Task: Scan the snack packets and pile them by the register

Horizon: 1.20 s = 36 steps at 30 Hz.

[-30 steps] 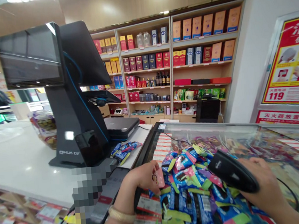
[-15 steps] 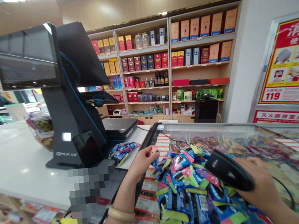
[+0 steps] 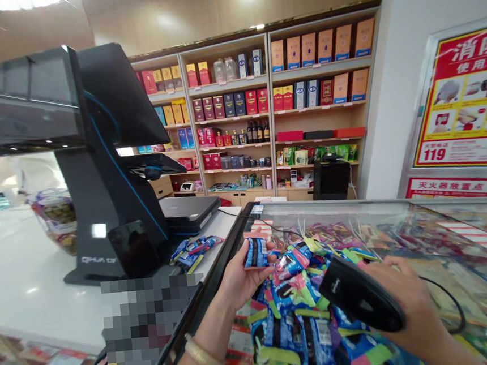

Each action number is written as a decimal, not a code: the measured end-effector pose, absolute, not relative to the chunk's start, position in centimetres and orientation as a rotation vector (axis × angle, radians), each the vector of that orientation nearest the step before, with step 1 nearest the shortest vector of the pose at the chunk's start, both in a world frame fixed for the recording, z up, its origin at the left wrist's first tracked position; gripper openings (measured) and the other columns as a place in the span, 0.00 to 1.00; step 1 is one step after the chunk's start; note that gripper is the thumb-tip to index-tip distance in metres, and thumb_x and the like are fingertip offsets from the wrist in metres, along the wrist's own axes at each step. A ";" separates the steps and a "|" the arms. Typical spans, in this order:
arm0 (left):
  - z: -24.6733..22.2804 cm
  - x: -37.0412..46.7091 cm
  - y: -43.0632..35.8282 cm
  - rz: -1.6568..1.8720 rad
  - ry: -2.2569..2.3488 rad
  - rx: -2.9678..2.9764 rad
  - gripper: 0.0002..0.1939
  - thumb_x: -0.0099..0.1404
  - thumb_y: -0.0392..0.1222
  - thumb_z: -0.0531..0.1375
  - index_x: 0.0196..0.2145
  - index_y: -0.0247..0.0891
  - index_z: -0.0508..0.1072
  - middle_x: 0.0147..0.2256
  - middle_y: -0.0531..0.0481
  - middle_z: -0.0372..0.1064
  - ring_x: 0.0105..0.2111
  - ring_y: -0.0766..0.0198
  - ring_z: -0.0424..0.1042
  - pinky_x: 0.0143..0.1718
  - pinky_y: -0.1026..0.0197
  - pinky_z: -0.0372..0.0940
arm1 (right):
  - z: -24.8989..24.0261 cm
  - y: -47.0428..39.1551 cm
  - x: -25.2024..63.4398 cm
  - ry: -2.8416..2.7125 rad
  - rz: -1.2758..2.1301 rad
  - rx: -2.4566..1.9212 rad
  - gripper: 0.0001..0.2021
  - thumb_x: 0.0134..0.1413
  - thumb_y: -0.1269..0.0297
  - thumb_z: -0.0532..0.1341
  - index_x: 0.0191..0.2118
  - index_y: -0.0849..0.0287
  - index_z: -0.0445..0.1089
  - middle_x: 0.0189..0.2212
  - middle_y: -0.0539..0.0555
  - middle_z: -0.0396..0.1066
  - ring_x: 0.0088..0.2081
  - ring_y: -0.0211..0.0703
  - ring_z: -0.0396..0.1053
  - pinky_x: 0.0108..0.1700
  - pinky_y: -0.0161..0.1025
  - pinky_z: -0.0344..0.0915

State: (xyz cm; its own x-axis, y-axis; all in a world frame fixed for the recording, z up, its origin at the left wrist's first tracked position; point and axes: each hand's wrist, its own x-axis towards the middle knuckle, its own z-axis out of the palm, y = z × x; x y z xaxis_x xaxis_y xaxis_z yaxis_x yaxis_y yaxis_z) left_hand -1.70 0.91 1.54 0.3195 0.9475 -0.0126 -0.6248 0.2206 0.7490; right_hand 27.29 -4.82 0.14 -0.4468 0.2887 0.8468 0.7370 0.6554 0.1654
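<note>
My left hand (image 3: 244,278) holds up a small blue candy packet (image 3: 256,253) with pink ends, its printed face turned upward on the fingers. In my right hand (image 3: 407,299) is a black barcode scanner (image 3: 362,297), its head tilted toward the left, with a cable trailing behind. Beneath both hands spreads a heap of candy packets (image 3: 316,335) in blue, green and pink wrappers, on a glass-topped display counter (image 3: 374,211). The scanner's head hangs over the heap, apart from the packet in my left hand.
A black checkout terminal (image 3: 111,188) stands on the white counter (image 3: 16,270) at left. Several packets (image 3: 193,249) lie beside its base, near a flat black device (image 3: 190,212). Shelves with boxed goods (image 3: 228,105) line the back wall. A fire-safety poster (image 3: 462,101) hangs at right.
My left hand has turned palm up, bringing the blue packet's face into view. The scanner has shifted slightly left and down in the picture, and the whole view has moved a little.
</note>
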 end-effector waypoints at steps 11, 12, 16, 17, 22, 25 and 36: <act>1.1 -0.5 0.5 1.067 0.534 0.801 0.22 0.72 0.45 0.46 0.48 0.27 0.73 0.48 0.33 0.73 0.30 0.59 0.78 0.31 0.59 0.75 | 0.5 -5.3 26.1 -2.074 -0.481 -0.883 0.04 0.52 0.67 0.54 0.34 0.57 0.65 0.24 0.48 0.68 0.27 0.38 0.64 0.39 0.42 0.50; 1.0 -0.5 0.5 1.059 0.533 0.815 0.22 0.72 0.45 0.46 0.48 0.27 0.73 0.47 0.33 0.74 0.28 0.59 0.78 0.29 0.60 0.74 | 0.5 -5.3 25.9 -2.076 -0.468 -0.891 0.05 0.51 0.67 0.54 0.34 0.57 0.66 0.24 0.48 0.68 0.27 0.38 0.64 0.39 0.42 0.50; 0.8 -0.6 0.5 1.038 0.525 0.862 0.24 0.72 0.46 0.45 0.47 0.24 0.73 0.35 0.33 0.77 0.23 0.59 0.76 0.24 0.62 0.71 | 0.3 -5.4 25.6 -2.077 -0.414 -0.927 0.05 0.50 0.67 0.55 0.35 0.56 0.66 0.25 0.49 0.69 0.28 0.39 0.64 0.40 0.42 0.50; 0.7 -0.6 0.5 1.028 0.526 0.872 0.25 0.72 0.47 0.45 0.47 0.23 0.73 0.32 0.34 0.77 0.22 0.59 0.76 0.23 0.62 0.71 | 0.3 -5.4 25.5 -2.072 -0.404 -0.933 0.05 0.50 0.67 0.55 0.35 0.56 0.66 0.25 0.49 0.69 0.28 0.39 0.64 0.40 0.42 0.50; 0.5 -0.4 0.5 0.999 0.560 0.912 0.26 0.71 0.49 0.48 0.44 0.22 0.74 0.24 0.37 0.75 0.23 0.58 0.76 0.22 0.63 0.69 | 0.2 -5.4 25.3 -2.054 -0.388 -0.935 0.05 0.51 0.65 0.55 0.33 0.56 0.67 0.25 0.49 0.69 0.28 0.39 0.64 0.40 0.42 0.50; 0.4 -0.1 0.3 1.038 0.595 0.916 0.23 0.70 0.49 0.50 0.41 0.24 0.74 0.24 0.39 0.74 0.22 0.58 0.75 0.22 0.63 0.69 | 0.3 -5.4 25.3 -2.059 -0.383 -0.949 0.04 0.51 0.65 0.55 0.31 0.56 0.66 0.24 0.49 0.67 0.27 0.39 0.62 0.39 0.42 0.49; 0.2 0.1 0.3 1.051 0.591 0.937 0.23 0.68 0.51 0.53 0.43 0.26 0.73 0.25 0.41 0.74 0.23 0.58 0.75 0.22 0.62 0.70 | 0.3 -5.3 25.3 -2.072 -0.419 -0.943 0.04 0.50 0.68 0.53 0.31 0.56 0.64 0.23 0.48 0.67 0.26 0.39 0.60 0.38 0.42 0.49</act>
State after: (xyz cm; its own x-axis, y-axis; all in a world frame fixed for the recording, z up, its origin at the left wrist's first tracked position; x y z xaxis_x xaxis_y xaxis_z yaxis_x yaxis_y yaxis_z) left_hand 0.07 0.29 0.19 0.4040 0.9146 0.0171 -0.4605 0.1872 0.8677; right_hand 25.27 -5.32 0.28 -0.3986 0.4786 0.7824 0.7450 0.6665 -0.0281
